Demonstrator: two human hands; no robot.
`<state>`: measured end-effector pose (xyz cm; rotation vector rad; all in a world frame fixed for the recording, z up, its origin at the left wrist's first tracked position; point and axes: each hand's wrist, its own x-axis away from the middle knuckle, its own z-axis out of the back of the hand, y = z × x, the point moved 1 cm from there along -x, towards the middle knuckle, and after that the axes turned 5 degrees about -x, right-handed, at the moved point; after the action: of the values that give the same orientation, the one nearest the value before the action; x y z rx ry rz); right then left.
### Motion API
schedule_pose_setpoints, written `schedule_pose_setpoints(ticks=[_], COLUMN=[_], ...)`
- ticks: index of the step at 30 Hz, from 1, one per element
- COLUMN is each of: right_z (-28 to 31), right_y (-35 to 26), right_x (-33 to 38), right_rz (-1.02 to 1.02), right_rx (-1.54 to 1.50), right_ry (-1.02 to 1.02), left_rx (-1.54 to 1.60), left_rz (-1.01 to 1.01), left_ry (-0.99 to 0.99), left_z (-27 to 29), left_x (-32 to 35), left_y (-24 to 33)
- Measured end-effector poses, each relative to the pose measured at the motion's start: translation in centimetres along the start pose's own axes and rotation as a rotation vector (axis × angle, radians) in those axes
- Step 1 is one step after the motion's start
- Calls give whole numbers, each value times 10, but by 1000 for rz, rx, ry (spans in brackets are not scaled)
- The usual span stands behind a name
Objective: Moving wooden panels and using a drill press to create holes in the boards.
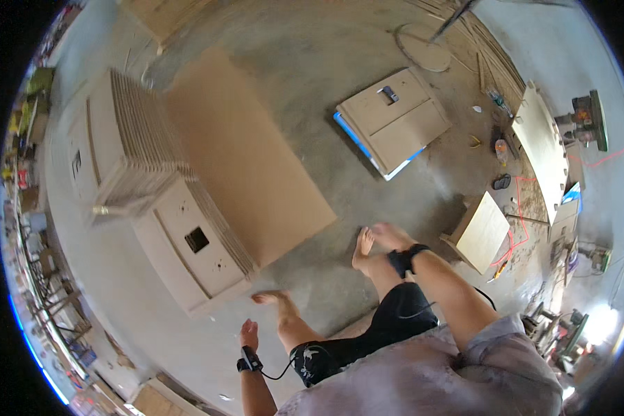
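Observation:
My left hand [249, 334] hangs low at my left side, fingers loosely apart, with nothing in it. A black strap with a small device is on its wrist. My right hand [393, 236] is in front of my right knee, above my right foot; motion smears its fingers, and I see no object in it. Nearest to my left hand is a stack of brown panels [177, 260] with a dark square cutout on top. Behind it rises a taller stack of similar panels [90, 149]. A large plain brown sheet [256, 159] lies flat on the floor beside both stacks.
Ahead on the floor lies a brown panel pile [402, 125] with a blue-and-white edge. At right stand a small wooden stool [484, 232] and a pale curved board [542, 152]. A red cord [523, 225] trails between them. Cluttered shelving [45, 277] runs along the far left.

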<state>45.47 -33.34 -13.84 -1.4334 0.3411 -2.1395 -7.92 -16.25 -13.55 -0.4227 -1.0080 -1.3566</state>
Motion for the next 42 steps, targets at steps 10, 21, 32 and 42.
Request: schedule_pose_setpoints(ticks=[10,21,32,42], right_z=[186,200,353,441], right_y=[246,399,390,445], right_x=[55,64,-149,-387], right_rz=[-127,-329,-161,-60], right_rx=[-79,-181,95,313], right_ry=[643,368,261,450], left_rx=[-143,-757,-892,-620], left_rz=[-339,-413,-253,-18], left_ry=[-21,-172,-282,211], left_z=[-36,-138,-281,-423], left_x=[-8,-59,-215,-356], left_y=[241,525,671,642])
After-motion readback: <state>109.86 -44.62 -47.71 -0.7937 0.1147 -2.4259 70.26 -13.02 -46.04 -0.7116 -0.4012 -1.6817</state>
